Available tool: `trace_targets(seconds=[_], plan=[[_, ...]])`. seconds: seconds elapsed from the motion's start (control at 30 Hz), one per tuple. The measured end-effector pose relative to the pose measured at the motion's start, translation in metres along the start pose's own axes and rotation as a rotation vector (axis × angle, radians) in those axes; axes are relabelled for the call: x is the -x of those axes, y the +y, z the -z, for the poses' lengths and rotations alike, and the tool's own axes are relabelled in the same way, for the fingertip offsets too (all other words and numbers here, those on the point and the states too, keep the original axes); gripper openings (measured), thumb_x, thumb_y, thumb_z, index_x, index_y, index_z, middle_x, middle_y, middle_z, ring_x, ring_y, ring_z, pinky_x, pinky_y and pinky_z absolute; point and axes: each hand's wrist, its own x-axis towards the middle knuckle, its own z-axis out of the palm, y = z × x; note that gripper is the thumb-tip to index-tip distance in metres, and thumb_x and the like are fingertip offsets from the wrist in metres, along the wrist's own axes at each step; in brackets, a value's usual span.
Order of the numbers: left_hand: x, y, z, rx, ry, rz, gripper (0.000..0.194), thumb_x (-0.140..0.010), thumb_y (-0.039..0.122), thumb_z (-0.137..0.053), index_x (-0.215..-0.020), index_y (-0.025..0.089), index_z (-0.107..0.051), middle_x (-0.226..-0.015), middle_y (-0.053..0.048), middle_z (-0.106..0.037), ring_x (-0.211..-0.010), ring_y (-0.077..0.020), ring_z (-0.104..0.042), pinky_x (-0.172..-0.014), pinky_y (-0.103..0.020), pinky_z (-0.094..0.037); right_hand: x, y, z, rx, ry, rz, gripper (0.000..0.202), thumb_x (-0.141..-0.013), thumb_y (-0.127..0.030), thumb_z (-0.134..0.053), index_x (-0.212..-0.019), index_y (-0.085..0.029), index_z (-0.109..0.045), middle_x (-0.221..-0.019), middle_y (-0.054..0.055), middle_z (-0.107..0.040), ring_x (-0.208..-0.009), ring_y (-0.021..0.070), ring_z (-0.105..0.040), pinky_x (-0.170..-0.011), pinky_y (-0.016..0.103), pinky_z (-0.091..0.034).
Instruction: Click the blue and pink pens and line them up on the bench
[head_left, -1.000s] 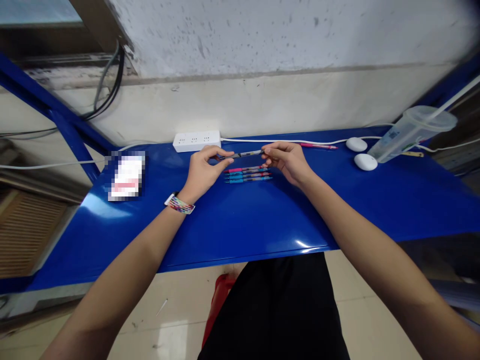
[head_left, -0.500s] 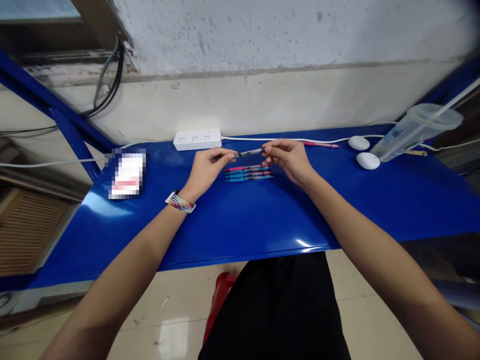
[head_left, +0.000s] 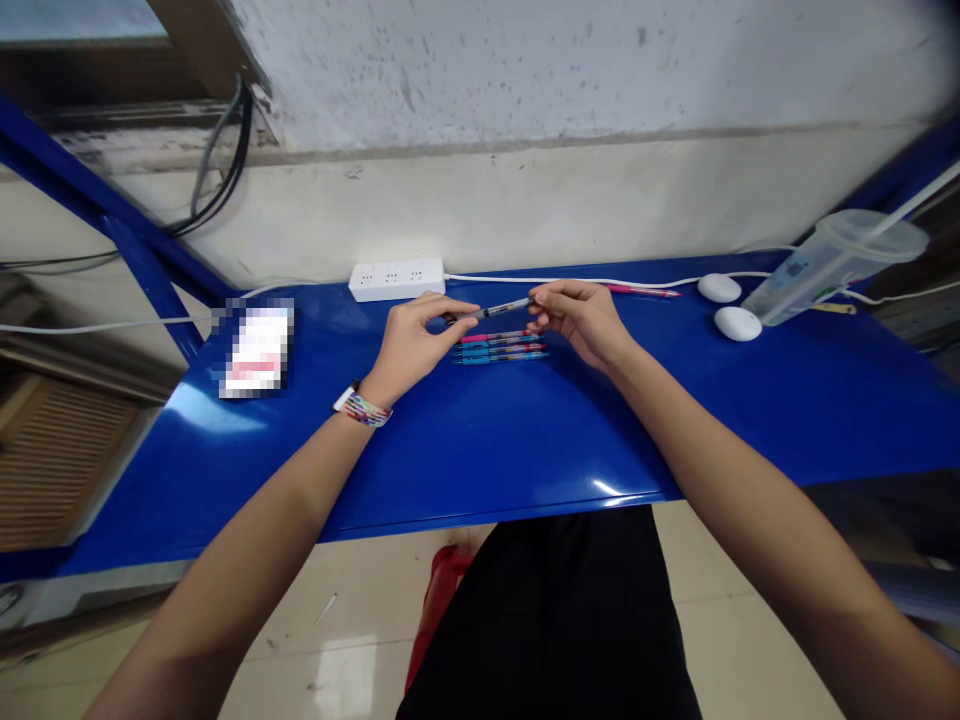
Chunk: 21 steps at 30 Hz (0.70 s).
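A clear-barrelled pen with dark parts (head_left: 504, 309) is held level above the blue table between my two hands. My left hand (head_left: 421, 340) pinches its left end between thumb and fingers, and a patterned strap circles that wrist. At the other end, the thumb and fingertips of my right hand (head_left: 581, 318) close on the pen. Just below, several pens (head_left: 501, 349) with pink and light-blue parts lie side by side in a row on the table.
A white power strip (head_left: 397, 280) sits by the wall, its cable running right past a pink pen (head_left: 645, 291). Two white rounded objects (head_left: 737, 323) lie near a tilted clear plastic cup (head_left: 799, 270). On the left is a pixelated white item (head_left: 257, 345). The blue table (head_left: 480, 450) has a straight front edge.
My left fingers have shifted slightly along the pen's left end, so a dark tip now shows beyond them. My right hand keeps its grip, and the row of pens stays put.
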Motion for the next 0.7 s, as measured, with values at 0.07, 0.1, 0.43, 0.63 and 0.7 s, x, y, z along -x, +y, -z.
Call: trace_targets(seconds=[0.07, 0.1, 0.43, 0.63, 0.7], plan=[[0.000, 0.001, -0.002, 0.098, 0.011, 0.079, 0.014, -0.091, 0.032, -0.088, -0.104, 0.025, -0.091, -0.105, -0.008, -0.089, -0.096, -0.0244, -0.081, -0.092, -0.042, -0.065, 0.000, -0.003, 0.001, -0.052, -0.045, -0.036, 0.025, -0.078, -0.033, -0.098, -0.094, -0.018, -0.085, -0.081, 0.001, -0.075, -0.063, 0.0114, -0.064, -0.072, 0.030, -0.067], [-0.001, 0.000, -0.003, 0.153, 0.023, 0.112, 0.015, -0.090, 0.032, -0.089, -0.103, 0.024, -0.090, -0.105, -0.008, -0.089, -0.096, -0.0242, -0.082, -0.092, -0.041, -0.066, 0.000, -0.005, 0.001, -0.082, -0.081, -0.065, 0.028, -0.081, -0.035, -0.096, -0.101, -0.019, -0.085, -0.082, 0.000, -0.074, -0.064, 0.0112, -0.064, -0.072, 0.030, -0.067], [-0.005, -0.006, -0.005, 0.254, 0.166, 0.130, 0.016, -0.084, 0.022, -0.091, -0.099, 0.025, -0.086, -0.107, -0.006, -0.087, -0.103, -0.0234, -0.082, -0.099, -0.041, -0.067, 0.008, -0.018, -0.002, -0.152, -0.241, -0.177, 0.041, -0.100, -0.046, -0.067, -0.132, -0.023, -0.077, -0.115, 0.005, -0.086, -0.087, 0.0187, -0.079, -0.074, 0.030, -0.069], [-0.003, -0.001, -0.007, 0.231, 0.172, 0.125, 0.014, -0.083, 0.023, -0.092, -0.096, 0.025, -0.087, -0.104, -0.006, -0.087, -0.101, -0.0250, -0.081, -0.096, -0.043, -0.067, 0.008, -0.012, -0.007, -0.063, -0.122, -0.120, 0.038, -0.092, -0.046, -0.078, -0.120, -0.020, -0.079, -0.109, 0.010, -0.087, -0.096, 0.0250, -0.083, -0.077, 0.034, -0.071], [-0.003, 0.000, -0.008, 0.217, 0.162, 0.129, 0.014, -0.084, 0.023, -0.092, -0.097, 0.026, -0.087, -0.104, -0.006, -0.087, -0.101, -0.0253, -0.081, -0.095, -0.044, -0.067, 0.008, -0.011, -0.006, -0.071, -0.104, -0.118, 0.035, -0.092, -0.043, -0.078, -0.118, -0.020, -0.079, -0.106, 0.010, -0.086, -0.096, 0.0242, -0.083, -0.079, 0.033, -0.071]])
